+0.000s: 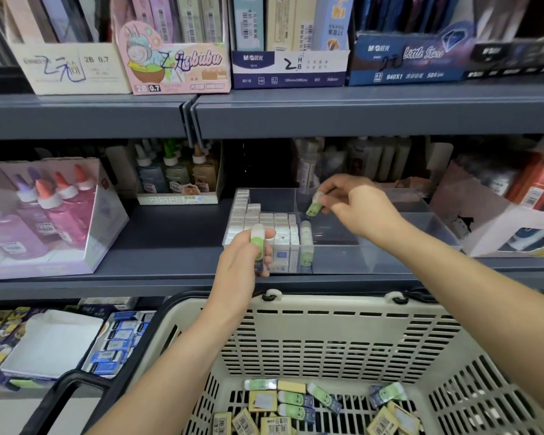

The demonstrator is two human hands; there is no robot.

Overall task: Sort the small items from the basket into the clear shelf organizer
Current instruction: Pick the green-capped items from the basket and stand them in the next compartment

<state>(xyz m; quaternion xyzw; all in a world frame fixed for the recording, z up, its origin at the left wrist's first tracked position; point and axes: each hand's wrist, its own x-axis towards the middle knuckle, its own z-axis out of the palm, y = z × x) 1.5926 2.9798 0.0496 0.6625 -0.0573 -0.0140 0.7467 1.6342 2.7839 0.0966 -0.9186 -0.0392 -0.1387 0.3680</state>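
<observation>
— Where are our hands now?
— Our right hand [355,208] pinches a green eraser [314,208] by its pale end, tilted over the second compartment of the clear organizer [374,259]. We think this is to stand it behind the green ones [306,246] there.
— And the other?
— Our left hand [242,262] curls round a second green eraser [258,241], in front of the white boxes [258,219], probably kept ready as the next one.
— What remains?
— Many small items lie in the basket [327,304] below the shelf [170,240].
</observation>
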